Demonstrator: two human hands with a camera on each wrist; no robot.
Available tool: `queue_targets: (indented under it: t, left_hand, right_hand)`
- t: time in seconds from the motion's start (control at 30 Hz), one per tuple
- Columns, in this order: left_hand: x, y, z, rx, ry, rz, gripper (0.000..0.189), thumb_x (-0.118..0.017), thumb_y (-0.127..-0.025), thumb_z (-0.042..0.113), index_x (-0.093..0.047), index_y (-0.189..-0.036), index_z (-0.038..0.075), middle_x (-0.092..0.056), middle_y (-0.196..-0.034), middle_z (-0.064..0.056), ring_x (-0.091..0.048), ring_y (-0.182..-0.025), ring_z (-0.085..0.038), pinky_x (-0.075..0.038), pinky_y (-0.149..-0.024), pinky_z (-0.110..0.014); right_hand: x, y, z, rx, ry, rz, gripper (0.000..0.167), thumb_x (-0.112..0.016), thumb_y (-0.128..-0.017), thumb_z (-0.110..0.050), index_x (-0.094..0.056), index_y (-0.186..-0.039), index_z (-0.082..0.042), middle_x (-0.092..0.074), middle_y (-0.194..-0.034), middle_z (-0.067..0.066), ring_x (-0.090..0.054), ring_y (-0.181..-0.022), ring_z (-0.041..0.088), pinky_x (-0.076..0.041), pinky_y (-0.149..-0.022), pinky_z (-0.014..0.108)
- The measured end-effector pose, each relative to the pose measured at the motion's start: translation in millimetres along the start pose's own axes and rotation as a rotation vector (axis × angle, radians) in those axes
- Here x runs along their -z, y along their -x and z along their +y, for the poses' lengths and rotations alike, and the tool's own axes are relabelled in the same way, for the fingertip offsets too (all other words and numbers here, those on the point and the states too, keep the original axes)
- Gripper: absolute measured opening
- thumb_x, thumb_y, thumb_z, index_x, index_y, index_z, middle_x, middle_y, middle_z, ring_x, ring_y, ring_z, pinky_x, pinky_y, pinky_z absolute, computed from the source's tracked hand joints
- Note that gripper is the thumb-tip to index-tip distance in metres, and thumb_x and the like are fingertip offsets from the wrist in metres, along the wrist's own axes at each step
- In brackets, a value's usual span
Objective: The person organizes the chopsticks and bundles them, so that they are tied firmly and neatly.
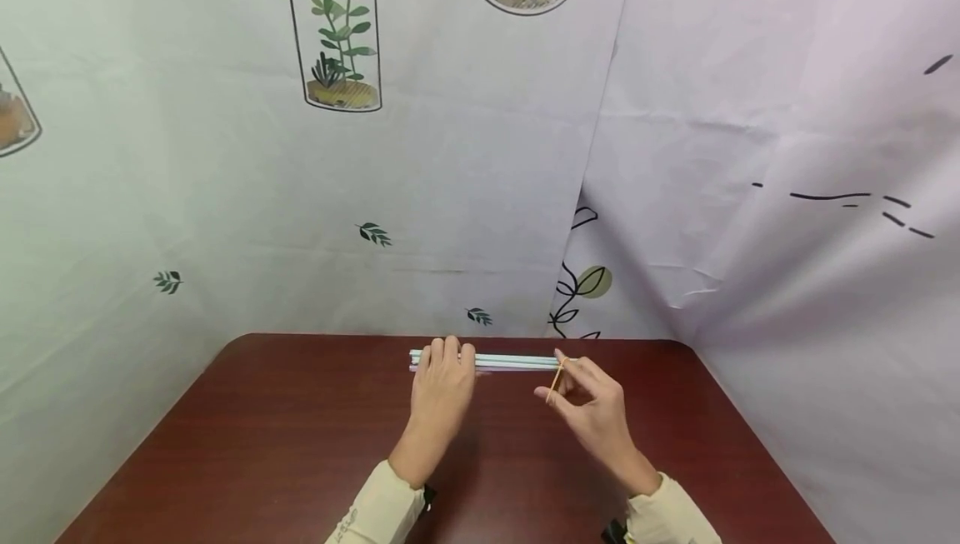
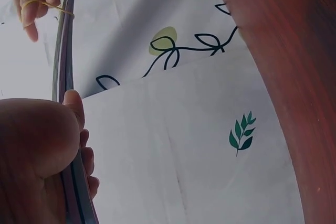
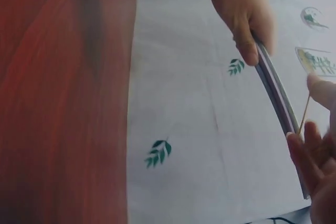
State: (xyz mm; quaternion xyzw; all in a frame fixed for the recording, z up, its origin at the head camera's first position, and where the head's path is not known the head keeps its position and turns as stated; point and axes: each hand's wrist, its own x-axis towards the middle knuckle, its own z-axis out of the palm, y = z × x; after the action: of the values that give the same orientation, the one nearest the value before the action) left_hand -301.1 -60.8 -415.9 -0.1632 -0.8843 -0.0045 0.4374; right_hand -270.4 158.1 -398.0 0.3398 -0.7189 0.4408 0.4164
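A bundle of long, thin, straw-like sticks, pale blue and purple, lies crosswise above the far part of the table. My left hand grips it near its left end, fingers over the top. At the other end is my right hand, with a yellow rubber band stretched between its thumb and fingers. In the left wrist view the rubber band reaches from the fingers to the tip of the sticks. Right-hand fingertips touch the bundle in the right wrist view.
A dark red-brown table with rounded far corners lies under both hands. White cloth printed with leaves and plant jars hangs behind it, close to the table's far edge, and at both sides.
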Motion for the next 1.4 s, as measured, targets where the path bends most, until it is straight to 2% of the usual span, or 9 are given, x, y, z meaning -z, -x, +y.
queue_targets:
  t: [0.2, 0.27, 0.43, 0.63, 0.77, 0.83, 1.13, 1.3, 1.4]
  left_hand:
    - [-3.1, 0.2, -0.9, 0.009, -0.012, 0.012, 0.044, -0.089, -0.072, 0.025, -0.052, -0.082, 0.005, -0.047, -0.083, -0.011, -0.042, -0.078, -0.027, -0.04, -0.076, -0.037]
    - [-3.4, 0.0, -1.6, 0.012, -0.013, 0.011, 0.044, -0.089, -0.071, 0.025, -0.052, -0.082, 0.005, -0.047, -0.083, -0.011, -0.042, -0.078, -0.027, -0.04, -0.076, -0.038]
    - [-1.5, -0.2, -2.0, 0.02, -0.013, -0.004, 0.041, -0.087, -0.074, 0.023, -0.051, -0.082, 0.005, -0.047, -0.083, -0.011, -0.041, -0.078, -0.026, -0.04, -0.077, -0.038]
    - [0.3, -0.5, -1.5, 0.027, -0.004, -0.011, 0.039, -0.086, -0.076, 0.022, -0.053, -0.085, 0.004, -0.047, -0.084, -0.011, -0.042, -0.081, -0.027, -0.04, -0.078, -0.039]
    - [2.1, -1.2, -0.8, 0.023, 0.003, -0.012, 0.04, -0.086, -0.076, 0.024, -0.054, -0.086, 0.004, -0.047, -0.085, -0.011, -0.041, -0.082, -0.027, -0.04, -0.079, -0.039]
    - [3.0, -1.3, -0.5, 0.021, 0.004, -0.013, 0.04, -0.086, -0.076, 0.025, -0.054, -0.085, 0.005, -0.046, -0.084, -0.01, -0.041, -0.082, -0.027, -0.039, -0.08, -0.039]
    - [7.3, -1.8, -0.9, 0.023, 0.005, -0.048, 0.037, -0.085, -0.079, 0.024, -0.055, -0.089, 0.004, -0.047, -0.086, -0.01, -0.04, -0.082, -0.026, -0.038, -0.079, -0.038]
    - [6.7, -2.0, -1.3, 0.021, 0.007, -0.024, 0.037, -0.085, -0.078, 0.023, -0.055, -0.089, 0.005, -0.047, -0.086, -0.01, -0.04, -0.081, -0.026, -0.038, -0.077, -0.037]
    - [5.6, -1.4, -1.3, 0.008, 0.01, -0.012, 0.037, -0.086, -0.077, 0.023, -0.055, -0.089, 0.005, -0.047, -0.086, -0.01, -0.04, -0.081, -0.026, -0.038, -0.076, -0.037]
  right_hand:
    - [-4.4, 5.7, -6.8, -0.558, -0.196, 0.099, 0.069, -0.08, -0.075, 0.01, -0.048, -0.137, 0.011, -0.04, -0.084, 0.011, -0.061, -0.069, 0.006, -0.055, -0.053, 0.028]
    - [-5.7, 5.8, -3.7, -0.692, -0.289, 0.157, 0.067, -0.077, -0.08, 0.008, -0.045, -0.139, 0.008, -0.036, -0.088, 0.008, -0.063, -0.071, 0.004, -0.056, -0.052, 0.033]
    - [-4.9, 0.0, -0.3, -0.891, -0.41, 0.272, 0.059, -0.072, -0.087, 0.0, -0.042, -0.137, 0.008, -0.037, -0.088, 0.004, -0.066, -0.067, 0.008, -0.053, -0.043, 0.033]
    - [0.3, -10.1, 4.3, -1.074, -0.518, 0.232, 0.038, -0.068, -0.094, -0.015, -0.052, -0.124, 0.003, -0.055, -0.083, -0.002, -0.057, -0.063, 0.005, -0.042, -0.039, 0.02]
    - [3.3, -14.5, 10.6, -1.161, -0.61, 0.159, 0.013, -0.066, -0.096, -0.022, -0.062, -0.099, -0.01, -0.056, -0.076, -0.007, -0.051, -0.062, 0.004, -0.031, -0.04, 0.016]
    - [5.5, -16.1, 13.9, -1.188, -0.638, 0.101, 0.011, -0.065, -0.096, -0.024, -0.064, -0.093, -0.014, -0.054, -0.073, -0.008, -0.049, -0.062, 0.003, -0.027, -0.041, 0.016]
    - [20.1, -28.3, 30.3, -1.132, -0.731, -0.317, 0.014, -0.059, -0.1, -0.023, -0.071, -0.102, -0.016, -0.055, -0.079, -0.006, -0.044, -0.066, 0.005, -0.029, -0.047, 0.017]
    - [24.6, -33.3, 37.4, -1.113, -0.779, -0.418, 0.016, -0.06, -0.1, -0.024, -0.074, -0.094, -0.021, -0.059, -0.084, -0.008, -0.052, -0.073, 0.006, -0.037, -0.056, 0.021]
    - [26.6, -35.5, 41.7, -1.104, -0.737, -0.454, 0.014, -0.062, -0.099, -0.023, -0.075, -0.093, -0.02, -0.061, -0.09, -0.006, -0.056, -0.078, 0.008, -0.042, -0.063, 0.025]
